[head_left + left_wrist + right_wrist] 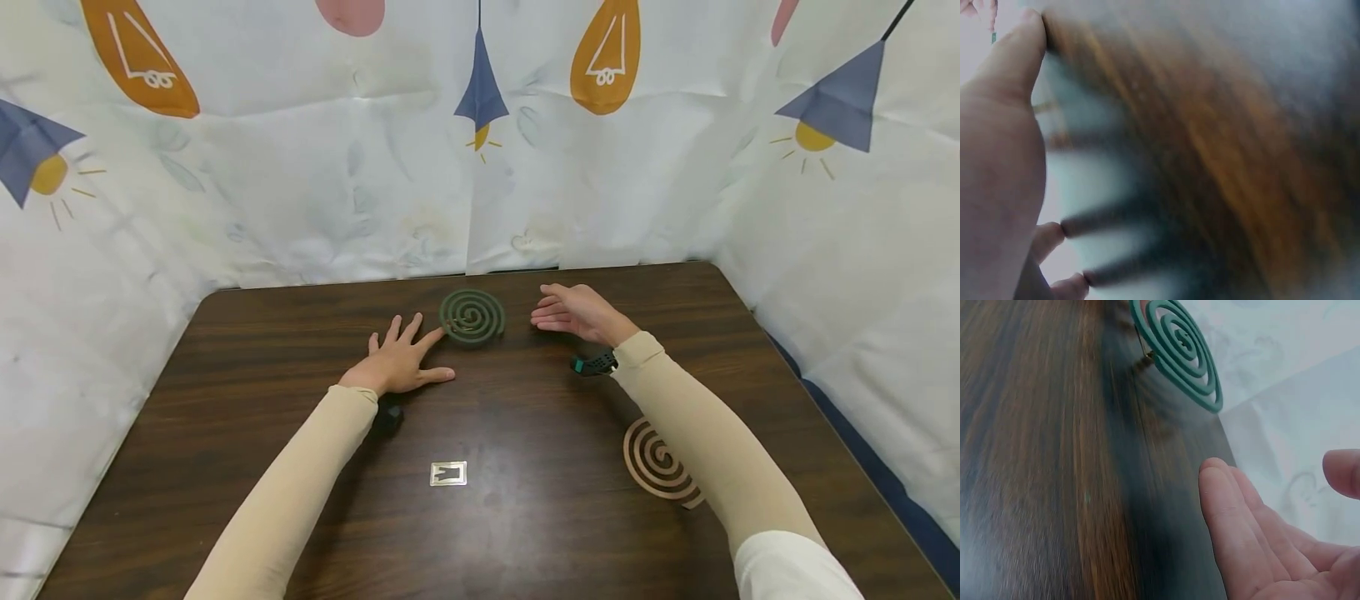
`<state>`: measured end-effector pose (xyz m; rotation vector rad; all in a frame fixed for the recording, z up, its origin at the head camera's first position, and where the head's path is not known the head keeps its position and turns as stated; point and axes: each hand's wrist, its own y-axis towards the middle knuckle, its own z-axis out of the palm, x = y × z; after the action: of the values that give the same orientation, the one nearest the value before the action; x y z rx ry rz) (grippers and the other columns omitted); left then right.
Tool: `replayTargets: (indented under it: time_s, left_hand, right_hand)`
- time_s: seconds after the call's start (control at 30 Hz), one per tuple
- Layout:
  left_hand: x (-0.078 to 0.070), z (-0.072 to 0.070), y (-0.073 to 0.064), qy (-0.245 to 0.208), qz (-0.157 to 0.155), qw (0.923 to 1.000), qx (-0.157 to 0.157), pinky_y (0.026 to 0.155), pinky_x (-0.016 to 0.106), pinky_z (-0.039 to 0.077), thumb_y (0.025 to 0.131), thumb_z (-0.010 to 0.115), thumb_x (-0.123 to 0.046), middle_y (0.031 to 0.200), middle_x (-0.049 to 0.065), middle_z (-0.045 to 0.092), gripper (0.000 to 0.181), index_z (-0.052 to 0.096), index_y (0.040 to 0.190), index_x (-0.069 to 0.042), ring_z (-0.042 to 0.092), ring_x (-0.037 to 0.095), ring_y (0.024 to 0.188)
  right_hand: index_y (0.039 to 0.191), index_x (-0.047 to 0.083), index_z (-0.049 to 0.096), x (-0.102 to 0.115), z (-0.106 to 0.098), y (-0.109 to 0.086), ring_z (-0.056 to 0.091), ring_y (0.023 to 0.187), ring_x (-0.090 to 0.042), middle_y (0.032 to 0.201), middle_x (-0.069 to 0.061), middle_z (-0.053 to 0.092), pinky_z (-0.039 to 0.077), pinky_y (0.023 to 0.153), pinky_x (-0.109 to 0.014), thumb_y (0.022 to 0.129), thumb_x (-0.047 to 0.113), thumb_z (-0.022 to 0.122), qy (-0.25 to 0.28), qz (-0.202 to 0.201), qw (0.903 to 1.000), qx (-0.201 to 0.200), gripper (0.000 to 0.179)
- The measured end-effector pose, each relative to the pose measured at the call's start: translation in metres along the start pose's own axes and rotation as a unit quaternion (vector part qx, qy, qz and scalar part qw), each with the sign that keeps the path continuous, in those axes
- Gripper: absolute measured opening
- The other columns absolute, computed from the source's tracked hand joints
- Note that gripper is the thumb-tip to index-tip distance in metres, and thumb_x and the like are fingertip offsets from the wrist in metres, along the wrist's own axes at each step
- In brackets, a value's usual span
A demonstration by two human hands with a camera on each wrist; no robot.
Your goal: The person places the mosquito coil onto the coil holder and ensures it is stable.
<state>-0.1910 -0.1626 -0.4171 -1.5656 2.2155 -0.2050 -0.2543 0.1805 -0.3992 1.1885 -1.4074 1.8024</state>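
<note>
A green mosquito coil point(472, 317) stands at the table's far side, raised on a thin metal support point(1149, 356) that shows in the right wrist view. My left hand point(397, 364) is spread flat to the left of the coil, its index fingertip at the coil's edge; whether they touch I cannot tell. To the right, my right hand point(581, 315) is held apart from the coil, fingers fairly straight, palm facing it, holding nothing. The left wrist view is blurred and shows the left hand's thumb point(1013, 56) and parts of two fingers.
A brown spiral coil point(651, 457) lies on the right, partly hidden under my right forearm. Nearer the front is a small flat metal plate point(448, 482) with a cut-out. The dark wooden table point(247, 400) meets patterned white cloth point(300, 208) at the back and sides.
</note>
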Motion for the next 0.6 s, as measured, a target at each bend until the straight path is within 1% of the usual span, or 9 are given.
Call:
replayTargets:
  time_s: [0.1,0.2,0.3,0.4,0.47,0.6]
  left_hand:
    - [0.003,-0.001,-0.002,0.006,0.01,0.9999,-0.008,0.122,0.078,0.009,0.099,0.05,-0.071,0.176,0.018,-0.001,0.087,0.014,0.168,-0.032,-0.003,0.049,0.162]
    - [0.007,-0.002,-0.007,0.005,0.024,0.9995,-0.021,0.123,0.076,0.013,0.101,0.052,-0.066,0.176,0.019,0.004,0.084,0.015,0.168,-0.031,0.001,0.049,0.162]
    - [0.01,-0.004,-0.013,0.006,0.04,0.9985,-0.037,0.123,0.074,0.018,0.102,0.053,-0.062,0.176,0.018,0.009,0.081,0.017,0.168,-0.031,0.004,0.049,0.161]
    - [0.012,-0.005,-0.02,0.008,0.05,0.9975,-0.048,0.122,0.075,0.02,0.102,0.054,-0.06,0.175,0.018,0.013,0.079,0.019,0.167,-0.032,0.006,0.05,0.161]
    - [0.013,-0.005,-0.025,0.011,0.053,0.9973,-0.051,0.121,0.075,0.021,0.102,0.055,-0.06,0.175,0.017,0.014,0.079,0.019,0.167,-0.033,0.007,0.049,0.161]
    - [0.015,-0.001,-0.037,0.012,0.064,0.996,-0.06,0.118,0.077,0.024,0.101,0.057,-0.059,0.174,0.018,0.018,0.079,0.022,0.167,-0.033,0.01,0.05,0.161]
  right_hand:
    - [0.153,-0.011,0.039,-0.001,-0.007,-0.006,0.076,0.106,-0.018,0.15,-0.03,0.055,0.061,0.093,-0.029,0.11,0.038,0.051,-0.004,-0.003,1.0,0.003,0.066]
    - [0.152,-0.011,0.04,-0.002,-0.014,-0.013,0.076,0.104,-0.016,0.151,-0.03,0.054,0.061,0.095,-0.03,0.11,0.037,0.051,-0.017,-0.006,0.9998,0.011,0.066]
    - [0.15,-0.012,0.042,-0.005,-0.022,-0.022,0.077,0.103,-0.016,0.149,-0.032,0.054,0.061,0.096,-0.03,0.11,0.037,0.051,-0.035,-0.006,0.9993,0.008,0.064]
    - [0.149,-0.012,0.043,-0.008,-0.031,-0.031,0.077,0.104,-0.016,0.149,-0.034,0.054,0.06,0.097,-0.03,0.11,0.037,0.051,-0.054,-0.005,0.9985,0.006,0.064]
    - [0.15,-0.012,0.042,-0.01,-0.035,-0.035,0.077,0.105,-0.015,0.15,-0.035,0.052,0.06,0.098,-0.03,0.109,0.037,0.052,-0.061,-0.005,0.9981,0.008,0.065]
    - [0.151,-0.011,0.042,-0.014,-0.04,-0.042,0.077,0.104,-0.013,0.15,-0.034,0.052,0.06,0.098,-0.03,0.109,0.038,0.053,-0.07,-0.005,0.9975,0.007,0.065]
